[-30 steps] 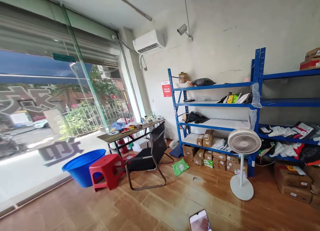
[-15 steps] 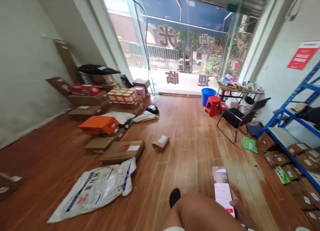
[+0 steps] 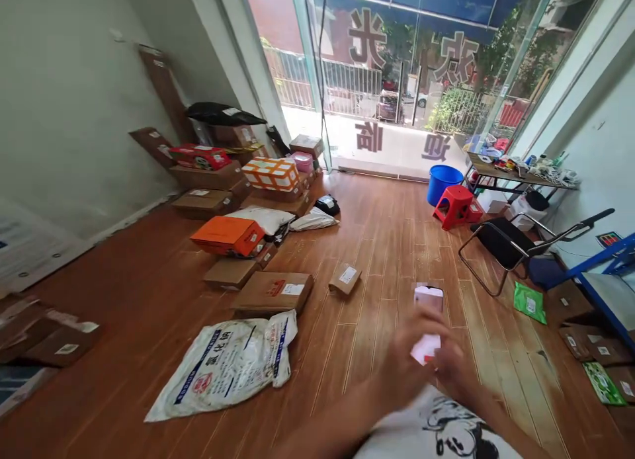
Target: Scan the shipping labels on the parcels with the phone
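- Glossy white smartphone [image 3: 427, 320], a flat slab, is held upright low over the wooden floor [image 3: 387, 247]; both hands are blurred.
- Right hand [image 3: 459, 370] is wrapped around the phone's lower edge.
- Left hand [image 3: 409, 360] has its fingers curled against the phone's face.
- Woven plastic sack [image 3: 225, 366], white and crumpled, lies flat on the planks to the left.
- Small cardboard box [image 3: 344, 278] sits just beyond the phone.
- Orange carton [image 3: 228, 236] rests further left.
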